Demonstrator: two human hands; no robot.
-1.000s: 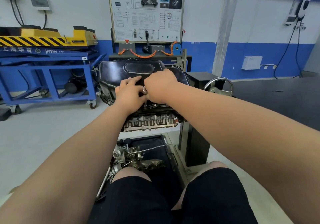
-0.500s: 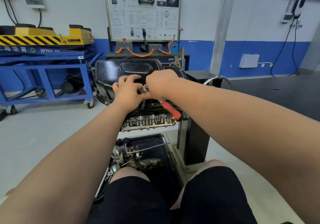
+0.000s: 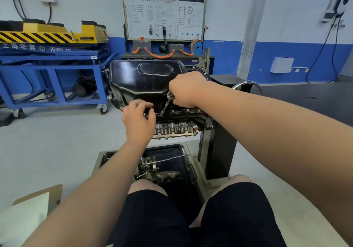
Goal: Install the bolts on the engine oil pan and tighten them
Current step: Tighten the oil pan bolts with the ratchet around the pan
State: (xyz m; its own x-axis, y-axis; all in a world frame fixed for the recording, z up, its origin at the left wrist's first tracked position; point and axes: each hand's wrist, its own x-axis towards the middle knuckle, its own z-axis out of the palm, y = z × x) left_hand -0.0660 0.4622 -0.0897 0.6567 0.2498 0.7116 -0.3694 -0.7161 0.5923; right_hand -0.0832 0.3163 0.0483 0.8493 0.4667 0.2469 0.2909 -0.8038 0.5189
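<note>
Below the right hand [image 3: 184, 91], which is clamped round the ratchet [image 3: 170, 95] head, the extension bar [image 3: 165, 104] slants down to a socket [image 3: 162, 113] on the black oil pan's [image 3: 145, 80] flange. Fitted bolts [image 3: 188, 110] sit under that wrist. Just left of the socket, the left hand [image 3: 138, 117] curls over the flange; I cannot tell whether it holds anything. With that slant, the socket could slip off or cross-thread its bolt.

Glossy black oil pan [image 3: 145, 82] atop engine [image 3: 175, 130]; bolts [image 3: 187, 110] along near flange
</note>
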